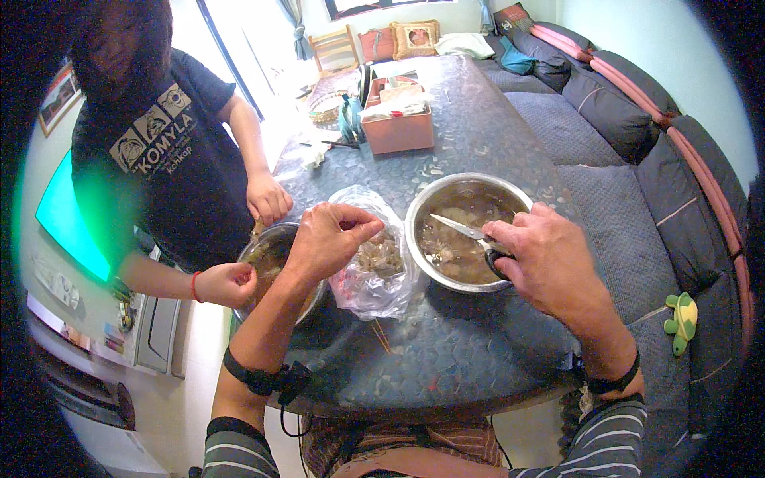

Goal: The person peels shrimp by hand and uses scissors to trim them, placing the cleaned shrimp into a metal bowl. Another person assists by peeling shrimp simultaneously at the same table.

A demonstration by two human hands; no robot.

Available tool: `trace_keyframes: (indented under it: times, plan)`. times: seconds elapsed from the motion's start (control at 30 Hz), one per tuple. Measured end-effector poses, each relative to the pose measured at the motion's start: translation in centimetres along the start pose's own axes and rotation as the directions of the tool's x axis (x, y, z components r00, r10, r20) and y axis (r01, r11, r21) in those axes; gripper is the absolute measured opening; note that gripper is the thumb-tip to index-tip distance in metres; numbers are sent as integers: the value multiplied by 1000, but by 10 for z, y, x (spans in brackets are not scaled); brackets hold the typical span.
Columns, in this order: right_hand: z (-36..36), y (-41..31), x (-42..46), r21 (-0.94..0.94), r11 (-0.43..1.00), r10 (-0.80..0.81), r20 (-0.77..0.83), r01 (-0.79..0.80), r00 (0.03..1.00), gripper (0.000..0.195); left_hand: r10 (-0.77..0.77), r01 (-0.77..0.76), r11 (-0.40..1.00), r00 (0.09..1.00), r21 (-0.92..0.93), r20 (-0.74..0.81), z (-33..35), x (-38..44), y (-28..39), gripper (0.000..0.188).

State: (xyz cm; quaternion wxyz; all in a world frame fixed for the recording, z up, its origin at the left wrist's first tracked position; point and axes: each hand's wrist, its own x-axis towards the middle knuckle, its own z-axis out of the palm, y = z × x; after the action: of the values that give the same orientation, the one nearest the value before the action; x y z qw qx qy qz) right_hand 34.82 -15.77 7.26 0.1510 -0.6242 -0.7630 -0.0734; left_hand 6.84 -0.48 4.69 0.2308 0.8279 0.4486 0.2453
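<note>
My right hand (550,257) grips a pair of scissors (463,228) by the dark handles, its blades pointing left over a metal bowl (418,263). Cloudy liquid with pale pieces, apparently shrimp parts, fills that bowl. Above a clear plastic bag (373,296) is my left hand (334,239), thumb and fingertips pinched together; whether something small is between them cannot be told. Translucent shrimp (382,257) lie in the bag. Left of it, partly behind my left forearm, a second metal bowl (317,299) holds brownish liquid.
Another person (173,149) stands at the left, both hands at the second bowl. Thin wooden sticks (381,337) lie on the patterned table (442,358). Farther back are a pink storage box (399,134) and a woven basket (326,109). A sofa (597,197) with a turtle toy (681,322) runs along the right.
</note>
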Motion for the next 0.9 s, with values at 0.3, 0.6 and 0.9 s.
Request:
trace_keyframes:
  times: [0.3,0.6,0.9]
  plan:
    - [14,-10,8,-26,997,-65,79,67,995,35,-30,8,939,998,-343,-60,3,-5,5,19]
    - [28,-20,21,-61,995,-74,98,80,992,37,-104,77,856,994,-511,-24,-6,-9,13,20]
    - [32,-24,23,-40,996,-79,83,83,993,35,-114,71,788,993,-611,-30,-1,-10,15,18]
